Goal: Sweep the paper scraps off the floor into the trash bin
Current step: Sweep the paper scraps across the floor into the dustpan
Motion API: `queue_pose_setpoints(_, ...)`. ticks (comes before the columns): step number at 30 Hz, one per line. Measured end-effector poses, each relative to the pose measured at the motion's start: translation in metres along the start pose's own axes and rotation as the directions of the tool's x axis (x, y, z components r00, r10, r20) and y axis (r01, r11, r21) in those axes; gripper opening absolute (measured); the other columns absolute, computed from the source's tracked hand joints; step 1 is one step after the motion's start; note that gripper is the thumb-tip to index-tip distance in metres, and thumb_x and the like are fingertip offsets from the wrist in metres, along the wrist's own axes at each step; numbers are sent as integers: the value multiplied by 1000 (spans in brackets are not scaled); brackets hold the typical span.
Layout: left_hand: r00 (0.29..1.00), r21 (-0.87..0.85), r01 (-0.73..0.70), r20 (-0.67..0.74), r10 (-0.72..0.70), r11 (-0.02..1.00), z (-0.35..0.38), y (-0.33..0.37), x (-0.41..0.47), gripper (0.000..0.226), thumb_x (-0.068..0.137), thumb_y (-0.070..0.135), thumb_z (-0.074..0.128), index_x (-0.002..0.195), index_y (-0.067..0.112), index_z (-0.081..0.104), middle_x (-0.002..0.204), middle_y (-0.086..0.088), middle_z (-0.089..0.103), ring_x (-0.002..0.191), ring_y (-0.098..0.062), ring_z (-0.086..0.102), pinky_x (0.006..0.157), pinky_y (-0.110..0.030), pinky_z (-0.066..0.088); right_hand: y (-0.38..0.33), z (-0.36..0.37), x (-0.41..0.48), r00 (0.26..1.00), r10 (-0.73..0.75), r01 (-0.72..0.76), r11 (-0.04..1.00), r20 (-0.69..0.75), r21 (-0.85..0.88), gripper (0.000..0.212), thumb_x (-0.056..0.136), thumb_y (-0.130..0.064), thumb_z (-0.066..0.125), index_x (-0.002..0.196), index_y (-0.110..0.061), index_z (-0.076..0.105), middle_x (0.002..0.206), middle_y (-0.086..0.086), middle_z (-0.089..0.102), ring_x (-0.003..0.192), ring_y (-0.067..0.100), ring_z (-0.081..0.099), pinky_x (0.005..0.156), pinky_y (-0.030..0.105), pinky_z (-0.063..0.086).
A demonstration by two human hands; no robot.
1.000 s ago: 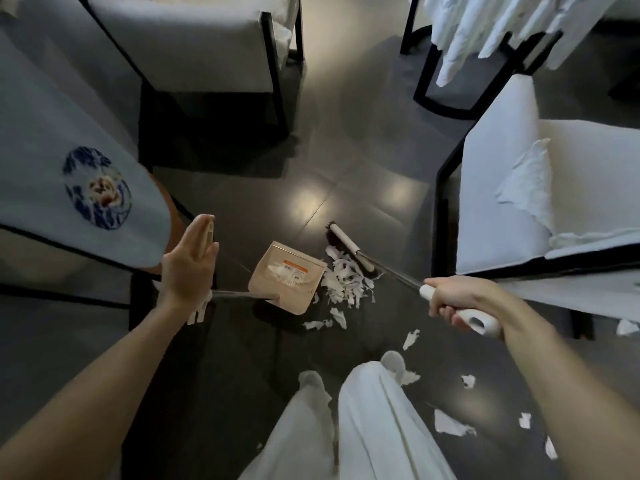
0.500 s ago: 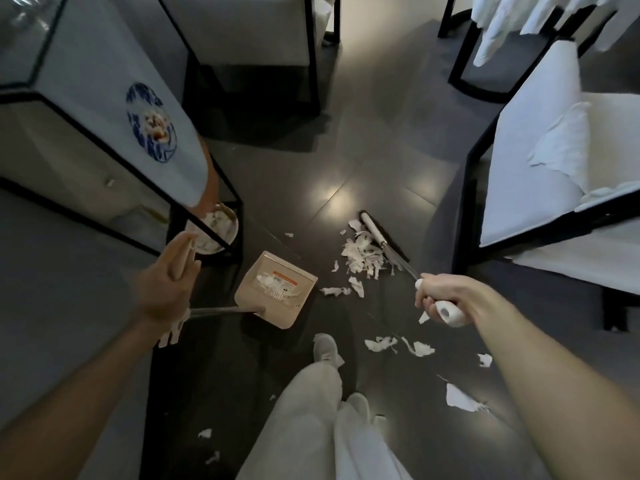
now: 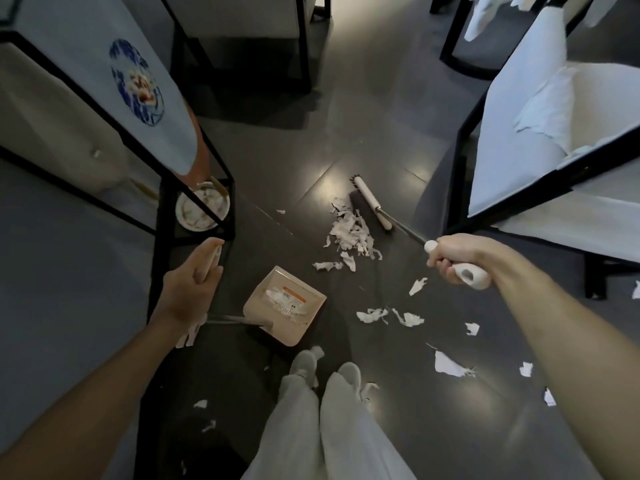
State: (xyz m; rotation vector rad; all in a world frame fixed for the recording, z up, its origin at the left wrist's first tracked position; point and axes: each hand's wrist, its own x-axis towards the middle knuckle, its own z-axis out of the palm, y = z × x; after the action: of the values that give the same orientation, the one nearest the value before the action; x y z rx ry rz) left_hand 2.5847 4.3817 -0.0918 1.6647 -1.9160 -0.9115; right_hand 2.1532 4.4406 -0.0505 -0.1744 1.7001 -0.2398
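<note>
Gathering step in hand: right hand (image 3: 453,258) fisted round broom (image 3: 372,207) grip, bristles touching far side of the main paper scraps (image 3: 349,233) heap, left hand (image 3: 192,282) holding dustpan (image 3: 285,304) handle, pan apart from heap; next, as judged, a short draw toward pan mouth.

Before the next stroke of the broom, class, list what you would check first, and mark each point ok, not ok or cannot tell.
1. Right hand grips the broom handle: ok.
2. Left hand holds the dustpan by its long handle: ok.
3. Broom head sits on the far side of the pile of scraps from the dustpan: ok.
4. Dustpan's open edge faces the pile: ok, with bare floor between them.
5. Dustpan's edge lies flat on the floor: cannot tell.
6. Stray scraps gathered in: not ok; several lie near the feet and to the right.
</note>
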Motion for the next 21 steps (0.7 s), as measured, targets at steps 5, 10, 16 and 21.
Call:
queue_pose_setpoints(5,1000,-77,-9,-29,7,997,20,10,17,67,89,4,61,128,55,43,127,12,53,118,13,47,98,-13,40,4,23,31,996,73,-76,995,48,58,34,94,1,46,123,-15,46,46,-1,39,32,5,33,31,13,32)
queue_pose_setpoints(10,999,-144,-34,32,39,989,40,32,47,55,92,6,58,140,27,42,129,18,48,115,23,41,96,-7,38,11,61,37,994,92,-90,995,61,-31,80,88,6,49,145,-43,23,44,-2,41,34,6,36,35,16,34)
queue_pose_setpoints(16,989,-188,-18,139,44,982,50,54,86,52,95,10,54,143,25,38,131,26,42,112,29,35,99,-9,35,38,97,-16,971,123,-129,992,207,17,60,88,9,39,124,-39,43,42,-2,38,31,4,32,31,12,29)
queue_pose_setpoints(21,986,-171,-11,162,39,985,36,41,94,53,96,11,53,144,26,37,131,28,40,111,32,33,93,0,33,42,88,-67,953,90,-124,987,290,101,43,91,9,39,97,-32,49,42,-2,34,30,3,29,28,11,26)
